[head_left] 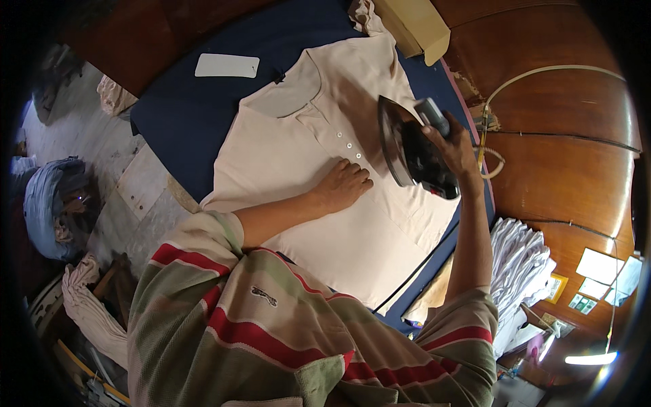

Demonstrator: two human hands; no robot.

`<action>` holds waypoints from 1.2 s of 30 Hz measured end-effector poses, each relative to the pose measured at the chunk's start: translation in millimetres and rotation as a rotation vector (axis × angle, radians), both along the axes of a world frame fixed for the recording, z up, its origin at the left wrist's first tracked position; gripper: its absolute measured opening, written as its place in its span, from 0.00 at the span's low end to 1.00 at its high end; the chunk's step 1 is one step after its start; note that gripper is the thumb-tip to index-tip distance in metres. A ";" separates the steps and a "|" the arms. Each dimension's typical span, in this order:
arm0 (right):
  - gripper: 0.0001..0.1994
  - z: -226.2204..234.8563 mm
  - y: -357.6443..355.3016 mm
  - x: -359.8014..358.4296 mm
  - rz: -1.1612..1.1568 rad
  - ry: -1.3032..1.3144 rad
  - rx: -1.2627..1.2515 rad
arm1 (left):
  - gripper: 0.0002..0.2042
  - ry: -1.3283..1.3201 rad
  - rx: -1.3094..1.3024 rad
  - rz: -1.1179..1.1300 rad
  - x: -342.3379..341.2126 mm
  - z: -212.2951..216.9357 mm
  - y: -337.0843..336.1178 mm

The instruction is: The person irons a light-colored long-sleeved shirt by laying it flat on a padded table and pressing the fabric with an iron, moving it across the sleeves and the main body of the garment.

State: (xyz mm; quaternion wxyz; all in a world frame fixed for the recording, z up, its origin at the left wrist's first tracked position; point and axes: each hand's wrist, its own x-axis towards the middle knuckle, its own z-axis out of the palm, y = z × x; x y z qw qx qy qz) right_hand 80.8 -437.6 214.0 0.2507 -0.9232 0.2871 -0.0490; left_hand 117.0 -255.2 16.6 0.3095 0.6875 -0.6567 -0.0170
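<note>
Dark blue cloth covers the table (pixel 183 115), which fills the upper middle of the frame, with brown wood around it on the right. On the blue cloth lies a pale pink shirt (pixel 298 156), spread out flat with its collar toward the top of the frame and a row of small white buttons (pixel 347 146) down its front. The left hand (pixel 344 184) rests flat on the shirt near the middle of the frame, fingers spread open and pressing the cloth down just below the buttons. The right hand (pixel 453 148) is closed tight around the handle of a dark iron (pixel 413 150), a little right of the middle. The iron is tipped up on its side, so its shiny flat bottom faces left, and it is just above the right part of the shirt. A black cord (pixel 420 268) runs from the table edge down toward the lower middle. A white card (pixel 227 66) lies on the blue cloth at the upper left. A cardboard box (pixel 417 27) sits at the top edge. A stack of folded white clothes (pixel 519 261) sits at the lower right. The person's striped sleeves in green, red and cream fill the bottom of the frame.
</note>
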 end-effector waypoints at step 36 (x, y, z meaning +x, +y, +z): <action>0.20 -50.0 20.7 137.5 1.040 0.277 -0.105 | 0.08 0.349 -0.091 -0.011 -26.4 -0.7 -8.5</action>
